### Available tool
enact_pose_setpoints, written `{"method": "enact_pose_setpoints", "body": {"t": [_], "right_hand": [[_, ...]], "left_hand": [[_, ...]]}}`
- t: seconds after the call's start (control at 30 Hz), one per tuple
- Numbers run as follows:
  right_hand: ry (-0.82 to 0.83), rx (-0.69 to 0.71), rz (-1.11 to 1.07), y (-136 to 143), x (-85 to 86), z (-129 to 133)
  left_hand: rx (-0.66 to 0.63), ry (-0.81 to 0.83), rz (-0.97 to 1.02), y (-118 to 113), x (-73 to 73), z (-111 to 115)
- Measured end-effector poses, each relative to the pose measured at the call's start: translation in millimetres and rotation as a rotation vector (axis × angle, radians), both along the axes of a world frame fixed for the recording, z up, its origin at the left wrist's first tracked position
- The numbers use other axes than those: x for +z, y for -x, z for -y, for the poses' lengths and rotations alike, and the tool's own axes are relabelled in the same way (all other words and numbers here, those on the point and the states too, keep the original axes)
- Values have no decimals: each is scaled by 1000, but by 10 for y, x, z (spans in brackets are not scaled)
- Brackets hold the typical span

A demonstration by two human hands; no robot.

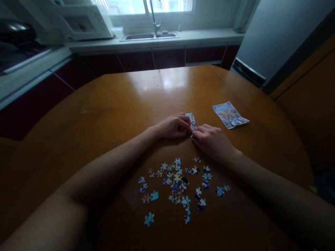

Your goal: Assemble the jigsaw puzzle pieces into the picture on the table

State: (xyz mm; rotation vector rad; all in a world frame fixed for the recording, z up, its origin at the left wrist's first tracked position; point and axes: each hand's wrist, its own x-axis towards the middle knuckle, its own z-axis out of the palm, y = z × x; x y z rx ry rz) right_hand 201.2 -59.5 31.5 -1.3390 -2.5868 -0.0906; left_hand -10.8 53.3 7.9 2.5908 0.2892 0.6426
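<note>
A narrow joined strip of jigsaw puzzle pieces [192, 121] lies on the table, partly covered by my hands. My left hand [175, 126] is at its left side with fingers curled, its thumb and index fingertips pressed to the strip's near end. From the right, my right hand [211, 138] meets the same end, its fingers closed at the strip's edge. The fingertips of both hands nearly touch, and any single piece between them is hidden. Closer to me, many loose jigsaw pieces [177, 177] are scattered between my forearms, some overlapping.
A creased printed picture sheet [230, 115] lies right of my hands on the round-ended wooden table [125, 101]. Beyond the table are a counter with a sink [140, 36] and a white microwave [81, 24]. A fridge [274, 38] stands at the right.
</note>
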Motion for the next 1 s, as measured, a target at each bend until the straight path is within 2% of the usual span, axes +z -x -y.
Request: {"method": "enact_pose_setpoints", "body": {"t": [0.2,0.53,0.77,1.0], "right_hand": [[-24,-12,18,52,2,14],[-9,-19,20,27,16,9],[12,-26,-29,27,32,-5],[-59,-59,-101,6,100,31]], "left_hand": [[-1,8,7,-18,-17,-11],[-46,52,-25,-18,65,35],[-23,-47,51,-56,-26,25],[21,-67,169,-89,-15,44]]}}
